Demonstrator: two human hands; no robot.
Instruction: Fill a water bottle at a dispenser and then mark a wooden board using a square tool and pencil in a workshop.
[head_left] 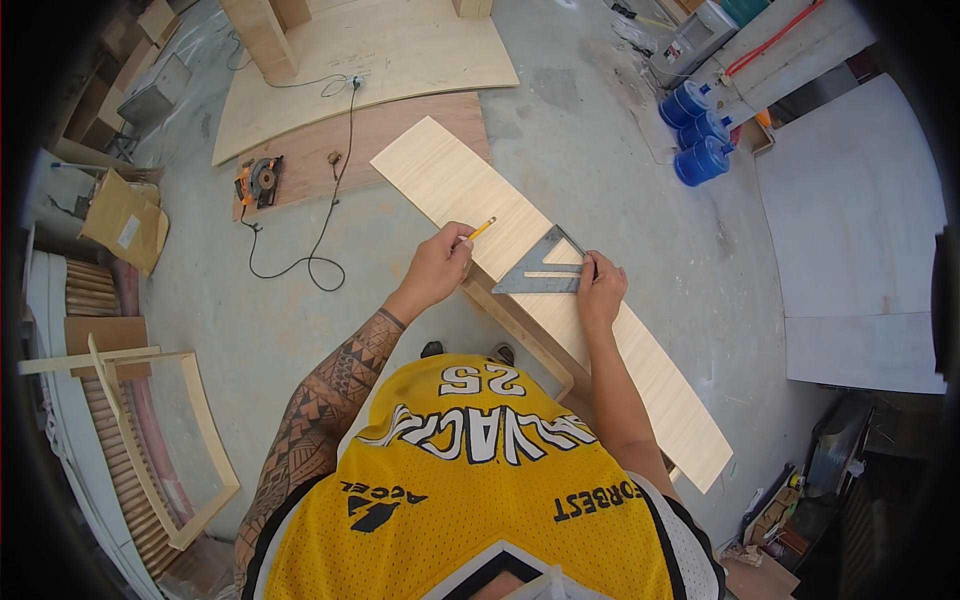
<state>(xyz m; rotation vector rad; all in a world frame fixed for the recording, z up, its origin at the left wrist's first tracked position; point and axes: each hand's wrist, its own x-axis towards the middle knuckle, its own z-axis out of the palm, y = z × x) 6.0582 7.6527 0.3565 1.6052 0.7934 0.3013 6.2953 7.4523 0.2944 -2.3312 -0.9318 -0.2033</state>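
Note:
A long pale wooden board (460, 185) lies slantwise in front of me on a wooden support (515, 325). Across its middle rests a grey triangular speed square (525, 280), one corner jutting over the board's near edge. My right hand (602, 290) grips the right side of the square, fingers curled over its edge. Over the board's near edge, left of the square, my left hand (440, 265) is closed around a yellow pencil (483, 228). The pencil's eraser end points up and away from the board. Its tip is hidden by my fingers.
An orange circular saw (260, 183) sits at the left on a brown plywood sheet (300, 150), its black cord (322, 235) looped over the floor. Blue water jugs (703, 160) stand at the far right. A wooden frame (205, 440) leans at the lower left.

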